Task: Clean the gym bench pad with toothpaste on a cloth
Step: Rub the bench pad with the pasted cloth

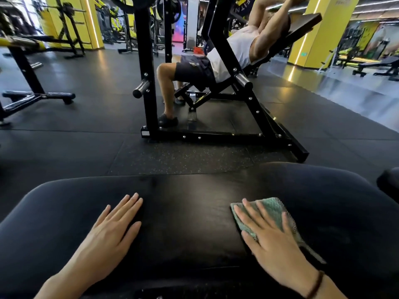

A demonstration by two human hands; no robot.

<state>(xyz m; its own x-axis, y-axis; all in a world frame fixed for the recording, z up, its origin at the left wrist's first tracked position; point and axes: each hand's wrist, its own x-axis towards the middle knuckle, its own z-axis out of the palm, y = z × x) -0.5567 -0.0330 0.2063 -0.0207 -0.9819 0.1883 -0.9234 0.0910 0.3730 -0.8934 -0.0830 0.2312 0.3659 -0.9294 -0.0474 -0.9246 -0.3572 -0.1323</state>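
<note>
Left hand (112, 229) flat on the pad (190, 208), fingers straight, holding nothing. Right hand (272, 240) flat too, fingers spread, pressing the green cloth (269, 209) onto the pad's right side.

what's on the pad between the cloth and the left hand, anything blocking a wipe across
Nothing visible. The right hand presses the green cloth flat on the bench pad, and the pad between it and the left hand is bare. Only the left hand itself, lying flat, would meet a leftward wipe.
</note>
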